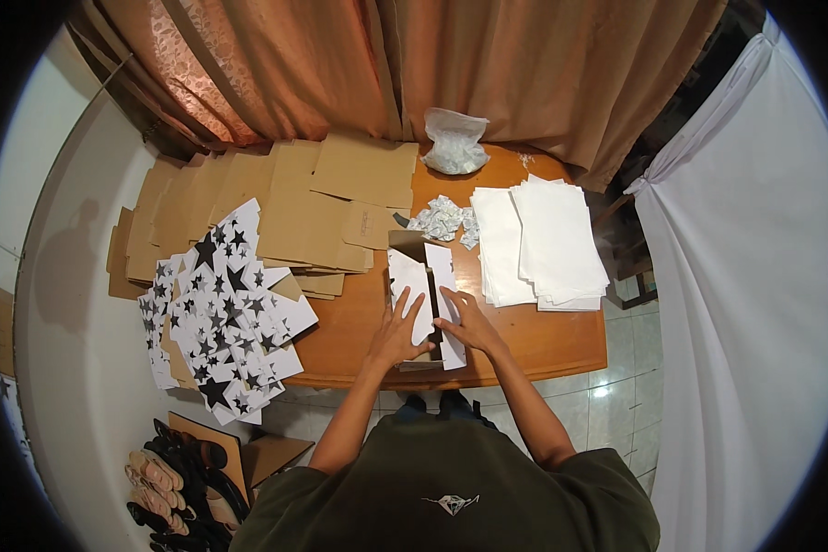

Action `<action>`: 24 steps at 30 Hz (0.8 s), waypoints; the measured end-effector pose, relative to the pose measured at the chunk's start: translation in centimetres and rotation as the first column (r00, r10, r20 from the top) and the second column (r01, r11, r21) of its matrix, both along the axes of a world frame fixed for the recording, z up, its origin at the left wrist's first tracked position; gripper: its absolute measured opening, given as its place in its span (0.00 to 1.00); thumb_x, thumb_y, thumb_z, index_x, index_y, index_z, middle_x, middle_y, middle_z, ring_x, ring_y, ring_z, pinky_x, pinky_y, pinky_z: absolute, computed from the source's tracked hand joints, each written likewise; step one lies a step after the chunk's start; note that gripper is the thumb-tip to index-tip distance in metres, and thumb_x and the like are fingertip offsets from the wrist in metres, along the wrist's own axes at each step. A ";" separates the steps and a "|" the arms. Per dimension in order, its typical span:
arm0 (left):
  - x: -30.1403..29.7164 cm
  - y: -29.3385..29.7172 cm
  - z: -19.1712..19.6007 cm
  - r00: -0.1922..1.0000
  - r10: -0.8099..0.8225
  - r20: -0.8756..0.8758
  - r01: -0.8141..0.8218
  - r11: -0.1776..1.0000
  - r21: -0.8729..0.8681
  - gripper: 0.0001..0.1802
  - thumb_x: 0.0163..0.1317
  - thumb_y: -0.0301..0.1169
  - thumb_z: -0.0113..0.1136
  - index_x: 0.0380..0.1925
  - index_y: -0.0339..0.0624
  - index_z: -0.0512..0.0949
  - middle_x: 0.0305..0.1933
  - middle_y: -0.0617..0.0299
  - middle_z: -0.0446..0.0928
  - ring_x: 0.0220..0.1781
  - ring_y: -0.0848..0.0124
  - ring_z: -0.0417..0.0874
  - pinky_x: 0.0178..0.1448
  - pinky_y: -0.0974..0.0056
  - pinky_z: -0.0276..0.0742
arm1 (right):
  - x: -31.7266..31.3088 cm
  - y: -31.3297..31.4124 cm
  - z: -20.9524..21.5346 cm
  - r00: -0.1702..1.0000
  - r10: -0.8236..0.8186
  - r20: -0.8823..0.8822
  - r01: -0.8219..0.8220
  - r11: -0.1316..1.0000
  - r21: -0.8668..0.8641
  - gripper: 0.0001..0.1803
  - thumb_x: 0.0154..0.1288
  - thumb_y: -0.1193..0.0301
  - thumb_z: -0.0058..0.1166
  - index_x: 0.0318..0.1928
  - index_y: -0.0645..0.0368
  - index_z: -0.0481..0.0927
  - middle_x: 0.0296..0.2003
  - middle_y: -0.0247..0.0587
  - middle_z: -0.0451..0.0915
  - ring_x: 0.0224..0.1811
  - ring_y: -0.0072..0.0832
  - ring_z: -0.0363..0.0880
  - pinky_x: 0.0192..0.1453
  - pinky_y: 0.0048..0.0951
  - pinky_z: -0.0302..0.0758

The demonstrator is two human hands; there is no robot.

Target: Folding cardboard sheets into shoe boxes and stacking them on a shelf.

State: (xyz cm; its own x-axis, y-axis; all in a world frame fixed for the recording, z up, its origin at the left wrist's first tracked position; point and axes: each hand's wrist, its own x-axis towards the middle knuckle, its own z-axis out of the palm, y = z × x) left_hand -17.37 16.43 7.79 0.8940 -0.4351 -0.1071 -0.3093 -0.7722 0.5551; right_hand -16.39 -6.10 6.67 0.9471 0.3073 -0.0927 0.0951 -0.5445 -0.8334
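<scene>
On the wooden table in front of me stands an open cardboard box (405,241) with two long white pieces over its top. A dark gap runs between them; I cannot tell whether they are flaps or paper. My left hand (401,333) rests on the left white piece (408,274), its fingers spread. On the right white piece (451,348) lies my right hand (469,324), fingers apart and thumb reaching across toward the gap. Neither hand is wrapped round anything. What the box contains is hidden.
Flat brown cardboard pieces (294,207) spread over the table's left and back. Star-printed white pieces (221,317) overlap at the left edge. Crumpled small packets (438,219) lie behind the box, near a clear plastic bag (455,143). White paper stacks (561,241) are on the right.
</scene>
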 end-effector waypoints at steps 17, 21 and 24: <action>-3.1 0.7 -1.0 0.996 0.075 0.041 -0.067 0.982 -0.174 0.50 0.62 0.38 0.61 0.80 0.48 0.45 0.83 0.40 0.35 0.80 0.30 0.42 0.82 0.38 0.44 | -0.3 2.9 0.8 0.995 -0.060 0.084 0.080 0.959 -0.271 0.42 0.62 0.54 0.67 0.74 0.45 0.65 0.66 0.74 0.60 0.66 0.67 0.67 0.67 0.51 0.72; -2.8 0.9 -0.6 0.996 0.070 0.053 -0.059 0.982 -0.182 0.49 0.64 0.39 0.60 0.80 0.47 0.45 0.83 0.39 0.35 0.80 0.30 0.43 0.82 0.39 0.44 | -0.5 2.7 0.2 0.983 -0.047 0.179 0.096 0.958 -0.272 0.40 0.62 0.55 0.66 0.73 0.46 0.67 0.65 0.77 0.59 0.64 0.69 0.68 0.67 0.52 0.72; -2.9 0.7 -0.6 0.995 0.059 0.082 -0.042 0.980 -0.195 0.47 0.66 0.39 0.59 0.79 0.45 0.45 0.83 0.38 0.36 0.80 0.32 0.43 0.82 0.39 0.45 | -0.3 2.6 -0.3 0.984 -0.010 0.177 0.061 0.955 -0.291 0.40 0.62 0.55 0.66 0.72 0.46 0.68 0.65 0.77 0.59 0.64 0.69 0.68 0.67 0.51 0.72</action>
